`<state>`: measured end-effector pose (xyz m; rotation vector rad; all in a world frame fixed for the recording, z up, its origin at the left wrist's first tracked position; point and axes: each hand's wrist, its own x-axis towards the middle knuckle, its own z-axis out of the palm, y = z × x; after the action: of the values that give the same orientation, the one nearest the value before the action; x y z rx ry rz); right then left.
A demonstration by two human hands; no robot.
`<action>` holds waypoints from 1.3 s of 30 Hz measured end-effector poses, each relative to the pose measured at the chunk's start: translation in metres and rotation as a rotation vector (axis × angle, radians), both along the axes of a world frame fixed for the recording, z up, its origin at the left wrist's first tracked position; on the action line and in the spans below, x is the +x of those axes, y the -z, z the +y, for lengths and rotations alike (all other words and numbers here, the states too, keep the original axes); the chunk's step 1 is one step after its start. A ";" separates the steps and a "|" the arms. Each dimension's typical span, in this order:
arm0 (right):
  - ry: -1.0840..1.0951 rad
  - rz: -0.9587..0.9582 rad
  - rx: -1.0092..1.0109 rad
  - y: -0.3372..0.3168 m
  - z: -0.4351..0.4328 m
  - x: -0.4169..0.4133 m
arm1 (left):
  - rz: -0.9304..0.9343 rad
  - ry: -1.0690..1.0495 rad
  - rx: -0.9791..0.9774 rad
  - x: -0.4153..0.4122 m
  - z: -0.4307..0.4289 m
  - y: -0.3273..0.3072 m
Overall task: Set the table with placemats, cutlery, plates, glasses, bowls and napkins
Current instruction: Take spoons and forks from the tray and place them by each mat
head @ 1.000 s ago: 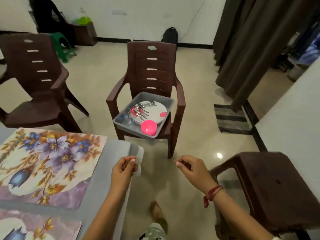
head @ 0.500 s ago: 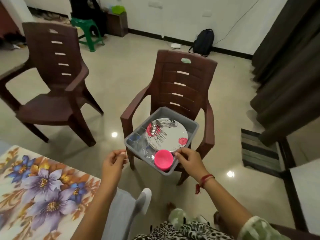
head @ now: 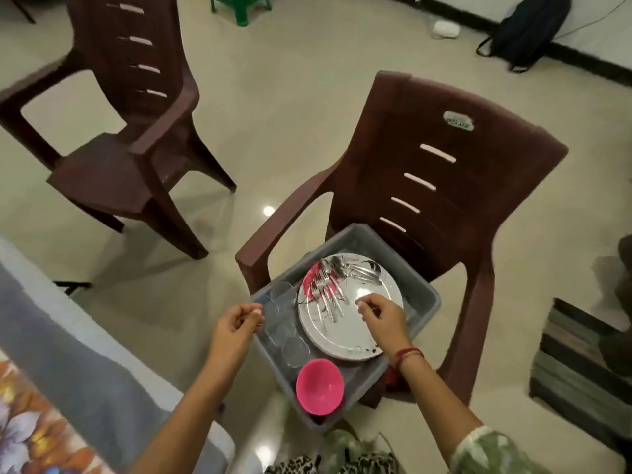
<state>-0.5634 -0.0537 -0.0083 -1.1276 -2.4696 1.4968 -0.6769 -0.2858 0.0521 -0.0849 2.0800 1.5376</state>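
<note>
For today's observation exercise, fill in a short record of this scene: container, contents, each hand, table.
Container: grey tub on brown chair
Contents: white plate bearing cutlery; clear glasses; pink bowl
Left hand: fingers curled, empty, over glasses
Right hand: fingers curled, empty, over plate
Table: floral placemat laid

Centre right of the frame: brown plastic chair standing on a glossy beige floor, with a grey tub resting directly on its seat. Lower left corner: desk under a grey cloth, with a floral placemat lying flat on top.
</note>
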 end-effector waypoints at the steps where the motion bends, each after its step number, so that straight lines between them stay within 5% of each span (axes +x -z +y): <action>1: -0.014 -0.018 -0.015 0.012 0.010 -0.012 | -0.008 -0.007 -0.024 -0.009 0.012 0.009; 17: -0.121 -0.331 -0.078 0.164 0.022 -0.069 | 0.063 -0.123 -0.117 -0.054 0.056 0.102; 22: -0.218 -0.466 0.070 0.199 -0.001 -0.089 | 0.052 -0.135 -0.091 -0.057 0.057 0.111; 26: -0.232 -0.551 0.230 0.214 -0.017 -0.097 | 0.024 -0.129 -0.104 -0.053 0.053 0.112; 39: -0.393 -0.763 0.259 0.225 -0.027 -0.113 | -0.045 -0.079 -0.101 -0.042 0.029 0.096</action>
<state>-0.6763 -0.0808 -0.2337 -1.4098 -3.4272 0.8226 -0.7186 -0.2564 -0.0442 -0.2395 2.1403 1.4622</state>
